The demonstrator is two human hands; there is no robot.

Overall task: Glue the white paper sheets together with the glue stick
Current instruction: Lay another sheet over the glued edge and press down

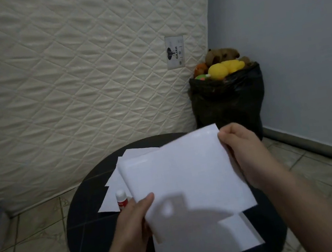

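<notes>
Two hands hold one white sheet [183, 178] above the round black counter [86, 235]: the left hand [136, 220] pinches its near left edge, the right hand [244, 152] grips its far right corner. Another sheet [204, 245] lies flat beneath it, more sheets [114, 192] lie behind. The glue stick [121, 201] stands upright just beside the left hand, cap on.

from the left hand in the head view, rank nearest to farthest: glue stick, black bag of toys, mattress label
1. Glue stick: upright on the round table, right beside the left hand, at its far side.
2. Mattress label: on the quilted mattress, well beyond the table, up and right.
3. Black bag of toys: in the room corner, right of the label; roughly as far, too close to call.
</notes>
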